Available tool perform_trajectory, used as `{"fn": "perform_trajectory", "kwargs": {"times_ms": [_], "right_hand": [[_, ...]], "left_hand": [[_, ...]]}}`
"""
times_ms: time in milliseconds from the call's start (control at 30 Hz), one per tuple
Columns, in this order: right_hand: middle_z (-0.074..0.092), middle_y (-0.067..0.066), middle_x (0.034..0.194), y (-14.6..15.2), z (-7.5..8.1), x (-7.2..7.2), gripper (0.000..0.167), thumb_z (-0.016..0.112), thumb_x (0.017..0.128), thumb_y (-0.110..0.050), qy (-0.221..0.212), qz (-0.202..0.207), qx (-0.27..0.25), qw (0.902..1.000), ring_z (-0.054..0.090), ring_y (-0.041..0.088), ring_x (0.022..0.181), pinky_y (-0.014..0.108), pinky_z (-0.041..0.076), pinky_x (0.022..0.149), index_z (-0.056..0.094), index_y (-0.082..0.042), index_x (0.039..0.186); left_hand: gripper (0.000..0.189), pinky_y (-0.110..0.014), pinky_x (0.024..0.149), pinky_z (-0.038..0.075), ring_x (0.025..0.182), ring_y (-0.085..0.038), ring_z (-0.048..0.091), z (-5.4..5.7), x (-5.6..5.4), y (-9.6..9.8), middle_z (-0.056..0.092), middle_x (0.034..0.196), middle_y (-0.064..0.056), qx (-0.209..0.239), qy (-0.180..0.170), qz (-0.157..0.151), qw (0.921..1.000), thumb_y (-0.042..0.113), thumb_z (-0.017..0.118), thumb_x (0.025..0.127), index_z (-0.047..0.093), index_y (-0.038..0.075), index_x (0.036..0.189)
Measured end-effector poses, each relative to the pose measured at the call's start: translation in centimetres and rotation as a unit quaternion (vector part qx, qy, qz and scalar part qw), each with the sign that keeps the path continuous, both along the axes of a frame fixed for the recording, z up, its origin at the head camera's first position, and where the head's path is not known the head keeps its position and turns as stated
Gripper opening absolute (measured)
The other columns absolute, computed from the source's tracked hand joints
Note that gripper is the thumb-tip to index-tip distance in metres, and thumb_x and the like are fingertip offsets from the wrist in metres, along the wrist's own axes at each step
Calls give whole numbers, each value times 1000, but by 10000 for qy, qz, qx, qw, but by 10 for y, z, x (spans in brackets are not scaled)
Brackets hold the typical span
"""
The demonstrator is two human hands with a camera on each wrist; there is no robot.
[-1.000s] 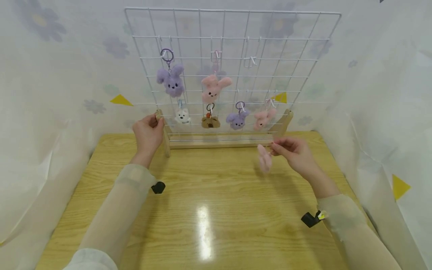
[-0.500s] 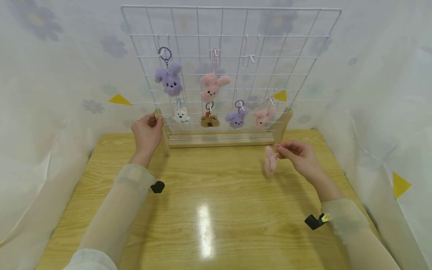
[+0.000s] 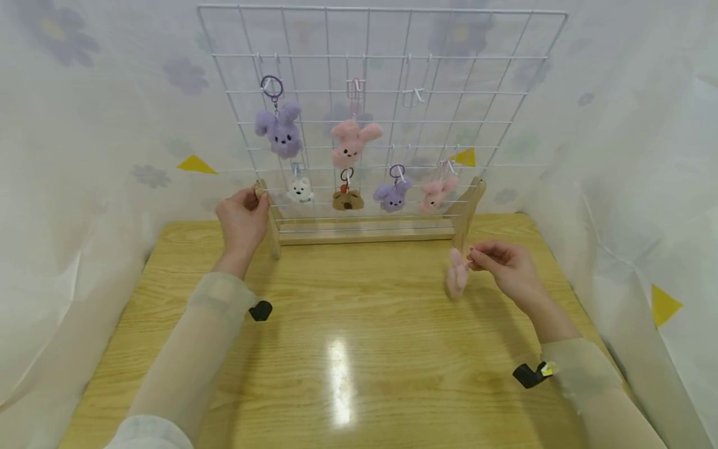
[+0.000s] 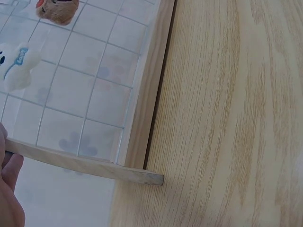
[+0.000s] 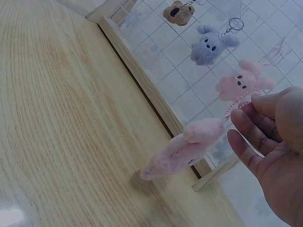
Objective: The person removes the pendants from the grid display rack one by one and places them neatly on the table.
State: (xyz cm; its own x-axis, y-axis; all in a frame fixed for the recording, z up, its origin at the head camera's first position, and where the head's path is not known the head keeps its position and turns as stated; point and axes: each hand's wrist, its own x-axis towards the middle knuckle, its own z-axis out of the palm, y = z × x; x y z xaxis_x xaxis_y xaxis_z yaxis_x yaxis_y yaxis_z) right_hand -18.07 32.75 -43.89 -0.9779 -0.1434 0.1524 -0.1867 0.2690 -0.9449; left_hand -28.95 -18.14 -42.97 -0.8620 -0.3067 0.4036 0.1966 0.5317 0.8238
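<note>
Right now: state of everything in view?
Left hand: gripping wooden side post
Right hand: pinching pink loop
Held pink charm: dangling
Both purple charms: hung
Other pink charms: both hung
White charm: hung
Brown charm: hung
Upper right hook: bare
Wire rack: standing

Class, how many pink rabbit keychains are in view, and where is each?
3: the upper keychain hangs mid-row on the wire grid, the lower keychain at the bottom row's right end, and the held keychain dangles from the right hand. None seems hidden.

The scene is evenly lit: a white glare streak point(image 3: 339, 383) is reflected by the yellow wood-grained tabletop point(image 3: 409, 355), soft shadows are cast beside pale-sleeved forearms point(image 3: 182, 355), and the dangling pink plush charm point(image 3: 457, 275) is slightly blurred.
</note>
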Motion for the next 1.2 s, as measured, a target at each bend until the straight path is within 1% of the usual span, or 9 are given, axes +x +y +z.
{"fn": "perform_trajectory", "kwargs": {"times_ms": [100,200,333,500,633,767,900,1033,1200], "right_hand": [[75,12,103,0,-3,0,25,62,107,-3,-32,-25,73,10000,75,15,88,27,64,80,65,19,118],[75,16,104,-1,-8,-2,25,63,107,-3,-100,-41,32,9999,75,16,88,26,64,80,65,19,118],[74,19,105,-2,-15,-5,27,64,106,-4,-174,-83,-31,9998,75,18,88,28,64,80,64,20,117],[75,21,109,-6,-21,-11,31,65,107,-11,-195,-212,-28,9996,74,15,88,31,64,83,66,18,118],[76,16,110,-10,-25,-16,34,67,106,-13,-241,-329,-238,9989,75,14,89,30,64,84,64,18,119],[77,9,103,-15,-28,-20,35,68,105,-9,-247,-416,-550,9973,75,13,87,28,64,82,62,22,119],[76,10,100,-20,-31,-23,32,68,104,-5,-211,-449,-801,9956,75,14,85,27,64,81,62,24,116],[76,10,100,-24,-33,-26,31,68,104,-6,-275,-509,-826,9949,75,13,85,26,63,82,63,23,116],[75,15,102,-28,-35,-30,35,68,105,-9,-421,-605,-813,9940,75,13,85,26,63,83,62,23,119]], "left_hand": [[26,-24,82,62,97,-30,75,0,0,-1,76,108,-24,-3,5,15,10000,13,70,103,76,-8,118],[27,-24,83,62,98,-30,75,1,0,-1,76,109,-24,32,-26,2,10000,13,70,103,75,-8,119],[27,-24,82,62,98,-30,75,1,1,-1,76,109,-24,68,-65,-27,10000,13,70,103,75,-8,119],[27,-24,81,62,97,-29,74,1,1,0,76,108,-24,51,-39,-45,10000,13,70,103,75,-8,119],[27,-24,81,62,96,-29,74,1,1,-1,76,108,-23,28,-22,-40,10000,13,70,103,76,-8,118],[26,-23,81,62,97,-30,75,0,0,-1,76,108,-24,23,1,-37,10000,12,70,103,76,-8,117],[25,-23,82,62,97,-31,75,0,0,-1,76,107,-24,31,37,-46,10000,12,70,102,76,-9,116],[25,-22,80,62,95,-30,75,-1,0,-1,76,106,-24,9,84,-32,10000,12,70,102,76,-8,116],[25,-20,79,61,94,-30,76,-2,-1,-2,76,105,-23,4,105,-7,9999,13,71,102,77,-8,115]]}}
